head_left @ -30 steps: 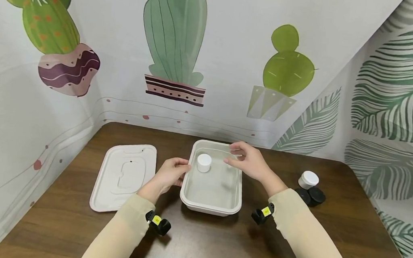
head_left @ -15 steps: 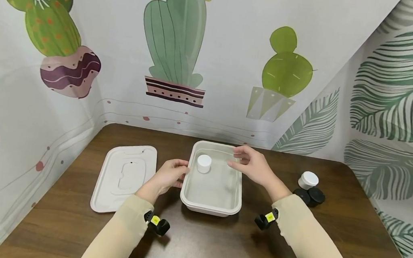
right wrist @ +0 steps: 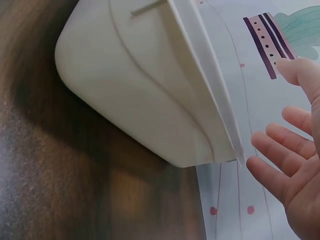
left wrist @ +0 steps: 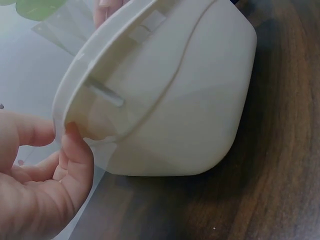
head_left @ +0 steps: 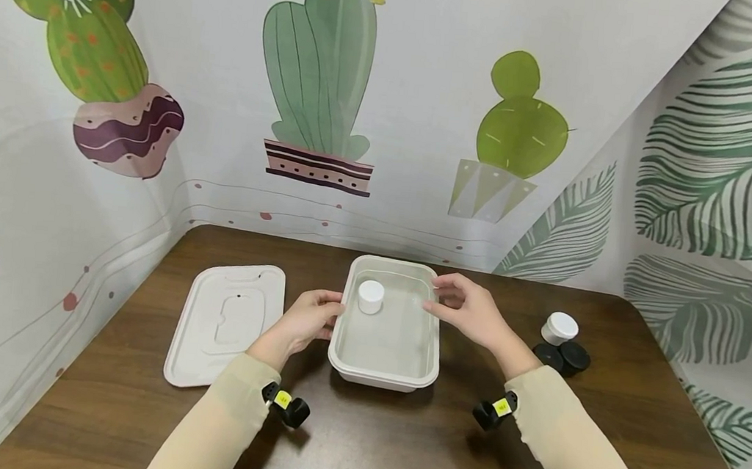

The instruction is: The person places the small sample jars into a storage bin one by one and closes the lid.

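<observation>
A pale, rectangular plastic box (head_left: 385, 349) stands uncovered on the table. Inside, towards its far left, is a small round white lidded jar or cap (head_left: 371, 297). My left hand (head_left: 306, 319) pinches the left rim, its thumb and fingers on either side of the edge in the left wrist view. Over the right rim hovers my right hand (head_left: 472, 312), fingers spread and loosely bent around nothing. From the right wrist, those fingers (right wrist: 280, 157) appear close to the box's rim; whether they touch it I cannot tell.
To the left, a flat white lid (head_left: 226, 326) lies on the brown wooden table (head_left: 393, 442). A white round jar (head_left: 560, 328) and two black round pieces (head_left: 575, 358) sit together at the right. Patterned cloth hangs behind the table.
My right hand has moved rightward, from over the box's inside to its right rim. The left hand keeps its hold, and the small white piece stays in place.
</observation>
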### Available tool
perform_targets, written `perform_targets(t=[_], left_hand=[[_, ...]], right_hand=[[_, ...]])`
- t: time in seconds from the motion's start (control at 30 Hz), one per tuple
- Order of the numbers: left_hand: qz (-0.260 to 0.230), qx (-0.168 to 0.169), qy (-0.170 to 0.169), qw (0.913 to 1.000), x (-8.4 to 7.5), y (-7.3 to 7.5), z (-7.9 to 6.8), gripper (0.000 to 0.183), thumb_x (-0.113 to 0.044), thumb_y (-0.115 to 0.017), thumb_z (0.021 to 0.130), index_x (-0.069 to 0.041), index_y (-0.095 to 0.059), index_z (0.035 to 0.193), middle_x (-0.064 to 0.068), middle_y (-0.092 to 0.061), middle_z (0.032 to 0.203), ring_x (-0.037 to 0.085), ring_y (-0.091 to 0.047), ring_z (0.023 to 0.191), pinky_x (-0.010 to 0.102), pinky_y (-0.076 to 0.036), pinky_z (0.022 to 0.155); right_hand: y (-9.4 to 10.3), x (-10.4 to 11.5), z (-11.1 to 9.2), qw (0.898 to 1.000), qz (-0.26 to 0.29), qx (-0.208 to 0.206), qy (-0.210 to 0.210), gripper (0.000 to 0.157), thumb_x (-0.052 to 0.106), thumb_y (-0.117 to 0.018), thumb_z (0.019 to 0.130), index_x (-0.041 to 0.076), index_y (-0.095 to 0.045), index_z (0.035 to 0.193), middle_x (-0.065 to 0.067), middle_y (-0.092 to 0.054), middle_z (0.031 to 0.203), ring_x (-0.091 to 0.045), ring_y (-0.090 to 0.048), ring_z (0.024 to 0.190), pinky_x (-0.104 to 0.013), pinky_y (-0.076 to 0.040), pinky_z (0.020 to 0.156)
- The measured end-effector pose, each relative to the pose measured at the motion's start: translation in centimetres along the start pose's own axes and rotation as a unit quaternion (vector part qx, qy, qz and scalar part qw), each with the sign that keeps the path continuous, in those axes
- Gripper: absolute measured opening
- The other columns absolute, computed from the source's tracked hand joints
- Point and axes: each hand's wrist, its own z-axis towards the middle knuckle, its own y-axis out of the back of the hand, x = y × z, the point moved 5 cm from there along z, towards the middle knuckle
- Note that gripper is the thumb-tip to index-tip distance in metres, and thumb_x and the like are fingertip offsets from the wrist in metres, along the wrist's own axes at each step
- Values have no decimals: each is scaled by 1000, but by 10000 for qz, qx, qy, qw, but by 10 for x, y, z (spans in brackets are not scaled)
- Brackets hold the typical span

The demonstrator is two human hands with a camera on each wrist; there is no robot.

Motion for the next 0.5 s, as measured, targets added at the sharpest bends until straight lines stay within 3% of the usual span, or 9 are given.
perform_targets(t=[0.5], left_hand=[[-126,-129,114,9998,2,2,1,35,-8,-55,90,4,-52,123,20,-60,108,20,-63,79,27,-54,58]], right_hand=[[5,-5,-16,9997,102,-221,64,48,27,-75,81,3,-58,119,-14,-63,118,-29,-62,109,-44,-51,91]])
